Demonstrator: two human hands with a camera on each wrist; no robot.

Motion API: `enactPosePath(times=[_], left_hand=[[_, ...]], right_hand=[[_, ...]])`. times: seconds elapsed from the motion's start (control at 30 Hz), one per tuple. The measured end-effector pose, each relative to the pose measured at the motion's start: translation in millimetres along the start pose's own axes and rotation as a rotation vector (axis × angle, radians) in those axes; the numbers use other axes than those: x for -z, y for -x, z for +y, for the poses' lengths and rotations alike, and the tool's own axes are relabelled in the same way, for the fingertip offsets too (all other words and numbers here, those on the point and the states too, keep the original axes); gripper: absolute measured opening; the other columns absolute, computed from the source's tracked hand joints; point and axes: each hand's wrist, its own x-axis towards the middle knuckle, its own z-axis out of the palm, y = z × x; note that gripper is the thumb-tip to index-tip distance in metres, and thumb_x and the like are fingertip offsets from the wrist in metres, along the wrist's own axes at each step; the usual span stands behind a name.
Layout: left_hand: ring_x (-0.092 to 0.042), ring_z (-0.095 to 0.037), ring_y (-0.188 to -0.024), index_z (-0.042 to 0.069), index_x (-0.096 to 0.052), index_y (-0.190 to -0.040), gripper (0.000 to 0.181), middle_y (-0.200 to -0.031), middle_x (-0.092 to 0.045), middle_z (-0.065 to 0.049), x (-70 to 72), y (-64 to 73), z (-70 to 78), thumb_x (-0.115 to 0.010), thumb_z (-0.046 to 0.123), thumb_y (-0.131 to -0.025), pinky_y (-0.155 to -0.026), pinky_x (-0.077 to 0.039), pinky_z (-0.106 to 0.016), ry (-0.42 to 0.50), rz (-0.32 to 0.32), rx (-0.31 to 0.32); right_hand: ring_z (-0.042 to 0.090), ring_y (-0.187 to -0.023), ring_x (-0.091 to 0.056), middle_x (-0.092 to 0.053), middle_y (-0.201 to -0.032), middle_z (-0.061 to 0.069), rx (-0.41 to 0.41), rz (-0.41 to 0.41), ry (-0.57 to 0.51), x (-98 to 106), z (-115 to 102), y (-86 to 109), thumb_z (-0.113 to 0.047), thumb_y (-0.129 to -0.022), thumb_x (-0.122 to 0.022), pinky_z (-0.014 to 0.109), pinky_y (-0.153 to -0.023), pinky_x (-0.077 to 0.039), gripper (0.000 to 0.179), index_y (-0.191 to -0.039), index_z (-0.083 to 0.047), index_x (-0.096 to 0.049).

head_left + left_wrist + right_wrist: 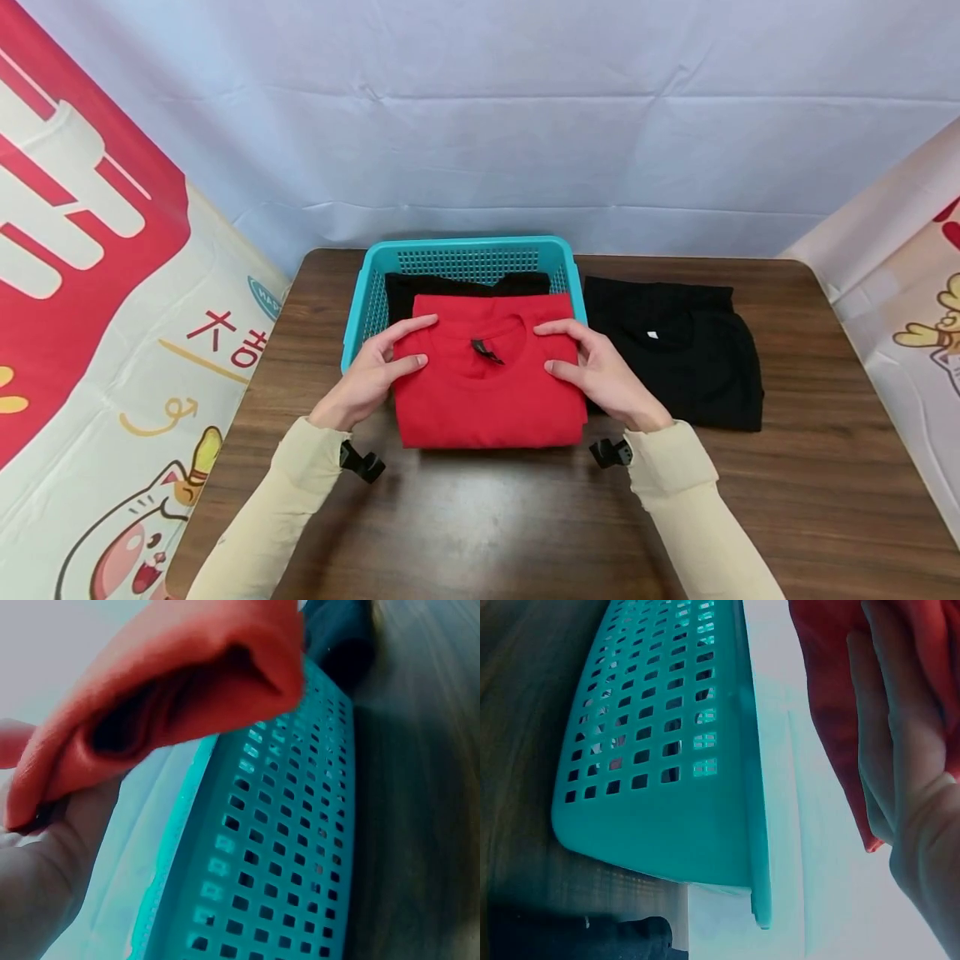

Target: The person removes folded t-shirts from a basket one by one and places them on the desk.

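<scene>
Both hands hold a folded red T-shirt (491, 408) by its left and right sides, above the front of a teal plastic basket (468, 244). My left hand (367, 371) grips one side, thumb on top of the cloth; in the left wrist view the rolled layers of the red T-shirt (187, 690) show over the basket wall (277, 847). My right hand (600, 367) grips the other side, its fingers (907, 735) running under the cloth in the right wrist view. A dark label lies inside the collar. Black cloth (450, 286) inside the basket is partly hidden behind the red T-shirt.
A folded black T-shirt (675, 358) with a small white label lies on the wooden table (817, 450), right of the basket. White sheeting (525, 150) hangs along the table's back edge, and printed cloth (90, 292) hangs at the left.
</scene>
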Motion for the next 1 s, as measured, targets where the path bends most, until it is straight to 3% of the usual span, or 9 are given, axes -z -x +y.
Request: enactPosePath(times=[0.33, 0.53, 0.67, 0.83, 1.0], left_hand=[[-0.061, -0.023, -0.112, 0.023, -0.047, -0.142, 0.055, -0.134, -0.053, -0.009, 2.8, 16.7, -7.7, -0.064, 0.012, -0.091, -0.086, -0.057, -0.034, -0.098, -0.032, 0.023], [-0.064, -0.025, -0.108, 0.021, -0.047, -0.143, 0.055, -0.128, -0.058, -0.011, 5.0, 26.0, -10.6, -0.064, 0.011, -0.091, -0.086, -0.057, -0.037, -0.126, -0.113, 0.022], [-0.066, -0.022, -0.104, 0.015, -0.046, -0.144, 0.053, -0.120, -0.064, -0.007, 10.1, 31.5, -14.6, -0.061, 0.009, -0.093, -0.087, -0.057, -0.035, -0.135, -0.203, -0.004], [-0.064, -0.020, -0.111, 0.009, -0.040, -0.147, 0.053, -0.125, -0.063, -0.005, 15.9, 38.0, -21.9, -0.053, 0.001, -0.096, -0.090, -0.055, -0.036, 0.025, -0.330, -0.025], [-0.062, -0.019, -0.115, 0.009, -0.036, -0.148, 0.056, -0.131, -0.058, -0.007, 16.4, 41.8, -30.8, -0.051, -0.003, -0.096, -0.092, -0.054, -0.036, 0.159, -0.381, -0.022]], right_hand=[[0.020, -0.081, -0.068, -0.062, -0.109, 0.019, 0.023, -0.049, 0.096, -5, 5, 14.8, -0.009, -0.091, -0.064, 0.032, -0.075, -0.059, 0.040, -0.129, -0.010, -0.051], [0.021, -0.079, -0.070, -0.064, -0.107, 0.019, 0.048, -0.082, 0.110, -7, 10, 22.4, -0.009, -0.091, -0.064, 0.032, -0.075, -0.059, 0.038, -0.127, -0.010, -0.052], [0.020, -0.081, -0.069, -0.063, -0.108, 0.019, 0.080, -0.102, 0.121, -9, 14, 27.5, -0.008, -0.091, -0.063, 0.032, -0.075, -0.059, 0.037, -0.126, -0.009, -0.052], [0.018, -0.087, -0.068, -0.061, -0.114, 0.017, 0.124, -0.125, 0.139, -10, 21, 33.0, -0.006, -0.091, -0.063, 0.029, -0.077, -0.058, 0.037, -0.126, -0.009, -0.053], [0.018, -0.087, -0.067, -0.062, -0.113, 0.015, 0.146, -0.150, 0.150, -10, 30, 37.8, -0.006, -0.091, -0.063, 0.028, -0.078, -0.057, 0.036, -0.125, -0.009, -0.054]])
